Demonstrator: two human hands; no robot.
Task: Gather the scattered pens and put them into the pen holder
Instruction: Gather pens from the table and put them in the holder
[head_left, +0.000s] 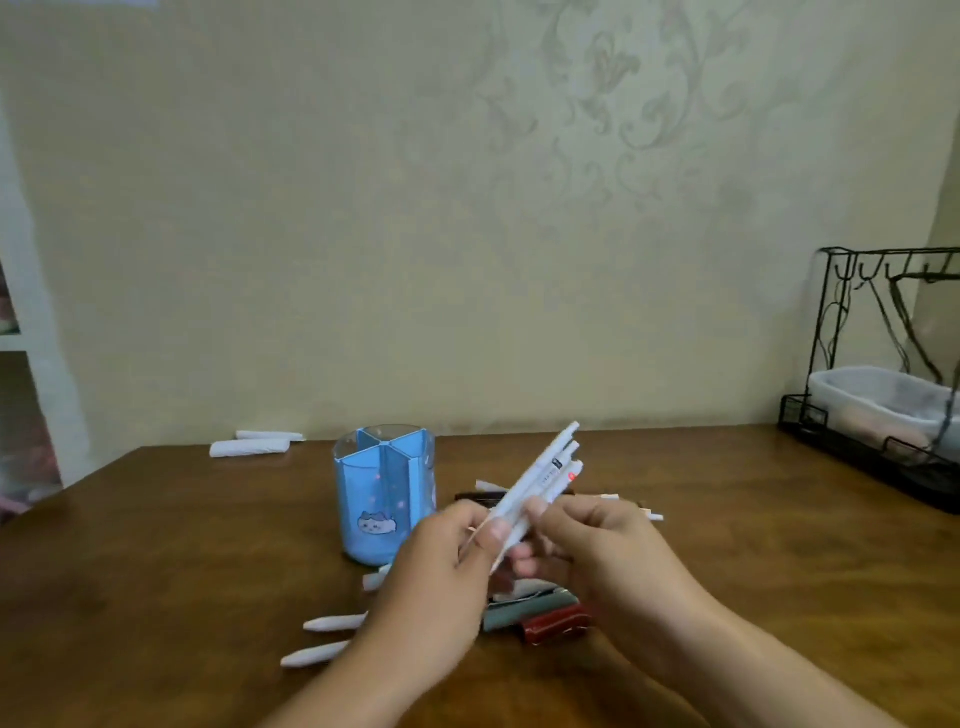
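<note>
A bundle of white pens (545, 475) points up and to the right, held above the table by both hands. My left hand (441, 587) pinches its lower end and my right hand (597, 545) grips it from the right. The blue pen holder (382, 493), with a cat sticker and divided compartments, stands upright just left of the hands. More white pens (332, 622) lie on the table below my left hand. A grey-green pen (524, 613) and a dark red pen (556, 626) lie under the hands. Other pens (652, 515) lie behind my right hand, partly hidden.
The brown wooden table (182, 571) meets a beige wall. Two white rolled items (249, 447) lie at the back left. A black wire rack (883, 364) holding a clear plastic box (878, 395) stands at the back right corner.
</note>
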